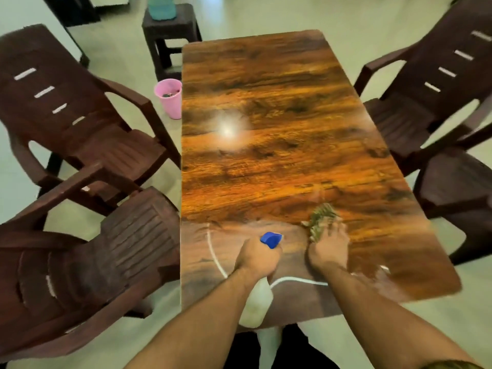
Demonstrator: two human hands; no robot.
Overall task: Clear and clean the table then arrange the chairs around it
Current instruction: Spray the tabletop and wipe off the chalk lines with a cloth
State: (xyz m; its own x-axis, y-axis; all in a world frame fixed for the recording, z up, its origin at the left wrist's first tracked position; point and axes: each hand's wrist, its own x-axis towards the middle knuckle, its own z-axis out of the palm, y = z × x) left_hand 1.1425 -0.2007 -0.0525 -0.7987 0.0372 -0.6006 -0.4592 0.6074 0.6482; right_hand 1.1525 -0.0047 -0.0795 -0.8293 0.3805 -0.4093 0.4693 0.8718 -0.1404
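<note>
Table [266, 102] glossy among brown chairs [80, 123]; left grip [255, 258] holds spray bottle [257, 307], right grip [328, 249] clutches cloth [320, 222]

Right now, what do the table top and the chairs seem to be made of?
Table top: likely glossy wood-grain laminate; it mirrors a bright glare. Chairs: probably moulded plastic, matte dark brown, with ribbed seats and slotted backs.

Chairs [80, 123] left and right of table [266, 115]; stool [170, 30] behind.

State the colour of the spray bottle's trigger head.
Blue; the trigger head tops a whitish spray bottle in the left hand, head view.
</note>
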